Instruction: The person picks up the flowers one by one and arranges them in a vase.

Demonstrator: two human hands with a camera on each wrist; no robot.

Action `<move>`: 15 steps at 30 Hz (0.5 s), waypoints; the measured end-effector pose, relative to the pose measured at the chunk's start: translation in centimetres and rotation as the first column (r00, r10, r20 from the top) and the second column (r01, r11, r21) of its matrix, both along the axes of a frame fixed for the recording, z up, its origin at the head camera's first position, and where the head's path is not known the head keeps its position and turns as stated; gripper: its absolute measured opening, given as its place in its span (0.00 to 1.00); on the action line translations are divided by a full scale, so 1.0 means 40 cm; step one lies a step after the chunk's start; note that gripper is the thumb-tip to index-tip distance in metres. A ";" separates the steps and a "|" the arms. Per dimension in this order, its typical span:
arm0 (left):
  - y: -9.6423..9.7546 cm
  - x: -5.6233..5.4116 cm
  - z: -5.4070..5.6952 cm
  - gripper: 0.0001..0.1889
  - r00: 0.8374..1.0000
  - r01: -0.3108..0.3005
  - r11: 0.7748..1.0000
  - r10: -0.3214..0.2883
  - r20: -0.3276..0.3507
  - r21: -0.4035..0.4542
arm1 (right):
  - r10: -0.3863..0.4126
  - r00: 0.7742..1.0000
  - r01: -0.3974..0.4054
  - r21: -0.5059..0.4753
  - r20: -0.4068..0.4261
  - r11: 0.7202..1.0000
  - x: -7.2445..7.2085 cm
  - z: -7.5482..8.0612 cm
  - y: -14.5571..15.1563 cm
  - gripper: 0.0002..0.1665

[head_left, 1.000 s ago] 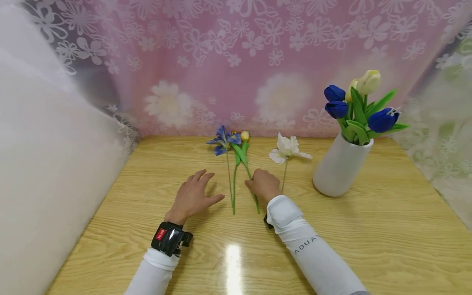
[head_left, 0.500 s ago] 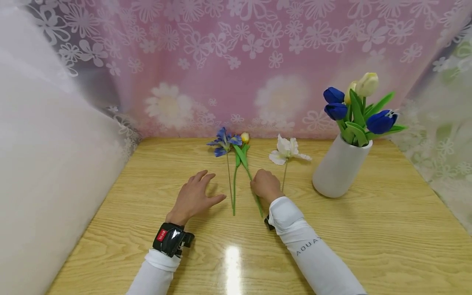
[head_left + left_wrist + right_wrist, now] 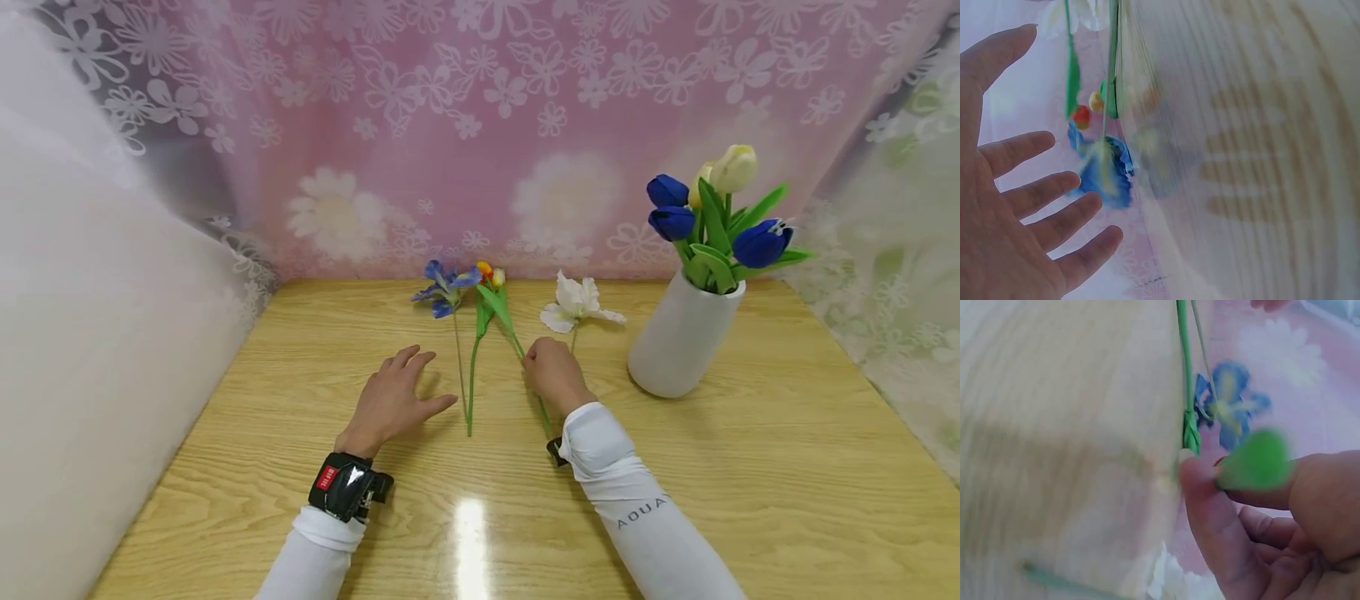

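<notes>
My right hand pinches the green stem of an orange-red tulip between thumb and finger, and the stem's cut end looms close in the right wrist view. Beside it lies a yellow-white tulip, its stem crossing near the leaves. A blue iris with a thin stem lies just left of both. My left hand hovers with fingers spread, touching nothing, its thumb pointing at the iris stem. In the left wrist view the iris shows past the fingertips.
A white iris-like flower lies behind my right hand, its lower stem hidden. To the right stands a white vase with blue tulips and cream tulips. A pink floral cloth hangs behind the wooden table.
My right hand has moved slightly right with the tulip stem, swinging its lower end away from the other stems. The orange-red head shows more beside the iris. My left hand stays put.
</notes>
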State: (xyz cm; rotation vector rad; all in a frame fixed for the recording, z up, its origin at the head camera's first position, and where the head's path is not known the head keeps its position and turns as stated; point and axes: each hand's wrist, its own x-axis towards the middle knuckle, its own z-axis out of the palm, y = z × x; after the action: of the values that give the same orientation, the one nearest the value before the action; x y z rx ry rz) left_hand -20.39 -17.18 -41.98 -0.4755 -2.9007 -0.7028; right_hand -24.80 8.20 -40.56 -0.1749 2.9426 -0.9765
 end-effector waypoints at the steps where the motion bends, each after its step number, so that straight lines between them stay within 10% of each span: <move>1: 0.002 -0.001 0.001 0.39 1.000 0.002 1.000 -0.002 -0.001 0.001 | -0.006 1.000 0.006 -0.005 -0.005 1.000 0.002 0.005 0.005 0.15; 9: 0.017 -0.004 -0.002 0.39 1.000 0.024 1.000 -0.024 -0.015 0.012 | -0.095 0.987 0.094 -0.010 -0.129 0.996 0.021 0.029 0.037 0.10; 15: 0.024 -0.005 -0.001 0.38 0.999 0.022 1.000 -0.022 -0.023 0.000 | -0.131 0.923 0.128 -0.032 -0.363 0.991 0.039 0.048 0.067 0.09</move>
State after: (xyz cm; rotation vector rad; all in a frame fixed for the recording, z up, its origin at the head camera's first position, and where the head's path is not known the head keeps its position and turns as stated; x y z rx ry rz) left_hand -20.58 -16.22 -42.01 -0.5132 -2.8777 -0.6964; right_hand -23.24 10.90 -38.66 -0.1815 3.3261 -1.0777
